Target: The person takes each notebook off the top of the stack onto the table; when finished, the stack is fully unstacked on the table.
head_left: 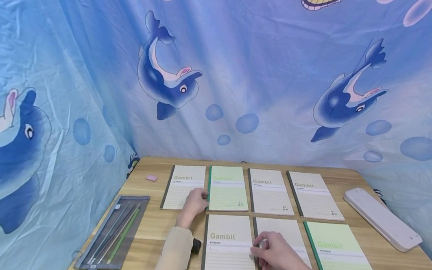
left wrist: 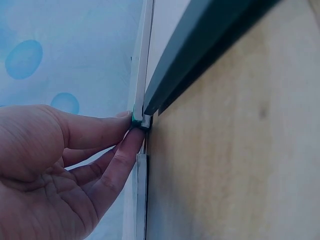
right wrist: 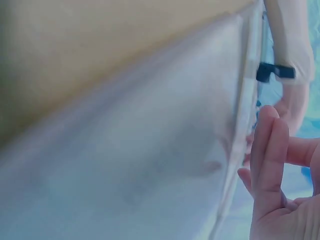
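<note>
Seven Gambit notebooks lie in two rows on the wooden table (head_left: 158, 227). My left hand (head_left: 196, 201) reaches to the back row and pinches the near left corner of a green notebook (head_left: 227, 188); the left wrist view shows thumb and forefinger (left wrist: 122, 150) meeting on that green corner (left wrist: 136, 119), beside a cream notebook (head_left: 183, 186). In the front row my right hand (head_left: 275, 253) rests on the middle cream notebook (head_left: 284, 227), its relaxed fingers (right wrist: 270, 150) at the seam with the left cream notebook (head_left: 229, 248). Nothing is gripped there.
A grey mesh pencil case (head_left: 113, 234) with pens lies at the table's left, a pink eraser (head_left: 151, 178) behind it. A white oblong case (head_left: 381, 218) sits at the right edge. Another green notebook (head_left: 337, 247) lies front right. Dolphin-print cloth (head_left: 234, 68) hangs behind and left.
</note>
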Demonstrator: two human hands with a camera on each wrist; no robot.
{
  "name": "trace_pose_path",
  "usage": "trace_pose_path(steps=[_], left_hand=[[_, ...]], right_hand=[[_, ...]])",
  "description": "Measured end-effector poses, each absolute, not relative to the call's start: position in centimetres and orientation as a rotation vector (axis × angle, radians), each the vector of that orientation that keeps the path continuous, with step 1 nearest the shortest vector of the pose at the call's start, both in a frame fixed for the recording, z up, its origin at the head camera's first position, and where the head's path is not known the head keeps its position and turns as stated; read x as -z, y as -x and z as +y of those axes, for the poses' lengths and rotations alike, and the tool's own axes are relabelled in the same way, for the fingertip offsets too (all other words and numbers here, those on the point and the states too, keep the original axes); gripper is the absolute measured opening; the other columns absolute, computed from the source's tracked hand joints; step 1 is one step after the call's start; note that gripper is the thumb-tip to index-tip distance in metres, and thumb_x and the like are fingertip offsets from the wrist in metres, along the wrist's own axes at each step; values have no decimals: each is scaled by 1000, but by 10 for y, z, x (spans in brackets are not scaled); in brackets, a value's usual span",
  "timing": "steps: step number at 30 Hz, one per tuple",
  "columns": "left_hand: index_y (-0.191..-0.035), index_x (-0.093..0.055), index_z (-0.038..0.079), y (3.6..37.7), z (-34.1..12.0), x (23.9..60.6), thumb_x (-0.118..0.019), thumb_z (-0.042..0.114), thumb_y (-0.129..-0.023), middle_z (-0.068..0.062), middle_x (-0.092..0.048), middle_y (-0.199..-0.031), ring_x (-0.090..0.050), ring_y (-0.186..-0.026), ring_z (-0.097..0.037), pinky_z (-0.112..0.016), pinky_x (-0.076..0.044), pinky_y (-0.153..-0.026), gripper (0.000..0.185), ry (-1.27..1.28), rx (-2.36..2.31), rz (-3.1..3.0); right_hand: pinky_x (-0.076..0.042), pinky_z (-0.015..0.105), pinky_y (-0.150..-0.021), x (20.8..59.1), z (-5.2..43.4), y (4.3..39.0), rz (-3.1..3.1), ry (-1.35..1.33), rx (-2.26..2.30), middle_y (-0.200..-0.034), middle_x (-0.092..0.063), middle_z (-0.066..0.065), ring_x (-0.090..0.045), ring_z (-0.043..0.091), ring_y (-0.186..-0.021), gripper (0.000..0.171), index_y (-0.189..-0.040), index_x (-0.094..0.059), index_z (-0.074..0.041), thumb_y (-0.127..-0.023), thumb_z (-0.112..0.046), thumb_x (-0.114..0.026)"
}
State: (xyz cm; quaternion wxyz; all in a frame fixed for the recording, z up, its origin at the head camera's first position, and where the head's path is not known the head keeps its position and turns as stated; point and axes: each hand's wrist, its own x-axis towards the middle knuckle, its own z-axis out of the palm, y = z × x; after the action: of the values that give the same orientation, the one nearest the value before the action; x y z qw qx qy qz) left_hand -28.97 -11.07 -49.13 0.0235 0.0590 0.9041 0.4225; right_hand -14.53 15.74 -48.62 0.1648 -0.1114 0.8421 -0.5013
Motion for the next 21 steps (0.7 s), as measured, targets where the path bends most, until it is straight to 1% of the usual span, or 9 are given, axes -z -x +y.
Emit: trace_pose_path(steps=[5, 11, 15, 20, 21], left_hand=[[-120, -65, -9, 291, -110, 494, -70, -10, -79, -18, -69, -109, -63, -108, -35, -47, -53, -92, 41, -175, -1303, 2805], [-120, -65, -10, 291, -110, 494, -70, -10, -78, -18, -69, -108, -64, -106, -35, -47, -53, -92, 42, -179, -1302, 2810], [-120, -64, -10, 290, -110, 494, -70, -10, -79, -18, -68, -107, -64, -105, -34, -46, -54, -91, 42, -166, -1310, 2799], [-119, -65, -10, 290, -111, 495, -70, -10, -79, -17, -68, -106, -64, -104, -34, -46, -54, -90, 41, -176, -1312, 2806], [-119, -65, -10, 290, -111, 495, -70, -10, -79, -17, -68, -106, -64, -104, -34, -46, -54, -90, 41, -180, -1314, 2809]], right_hand=[[-56, 34, -44, 476, 161, 160, 2478, 325, 1454, -57, -62, 6, -62, 19, -43, 29, -106, -63, 7, -94, -19, -68], [-54, 31, -45, 475, 164, 188, 2636, 269, 1380, -59, -62, 5, -61, 18, -44, 33, -108, -65, 7, -94, -22, -69], [-52, 31, -46, 478, 165, 206, 2739, 208, 1306, -65, -64, 6, -60, 18, -45, 35, -110, -65, 7, -93, -23, -69], [-45, 29, -48, 478, 162, 232, 2828, 142, 1240, -68, -62, 5, -59, 17, -47, 35, -112, -66, 5, -92, -24, -71], [-45, 29, -48, 477, 162, 238, 2838, 133, 1238, -69, -61, 5, -59, 17, -47, 36, -112, -66, 5, -92, -24, -71]])
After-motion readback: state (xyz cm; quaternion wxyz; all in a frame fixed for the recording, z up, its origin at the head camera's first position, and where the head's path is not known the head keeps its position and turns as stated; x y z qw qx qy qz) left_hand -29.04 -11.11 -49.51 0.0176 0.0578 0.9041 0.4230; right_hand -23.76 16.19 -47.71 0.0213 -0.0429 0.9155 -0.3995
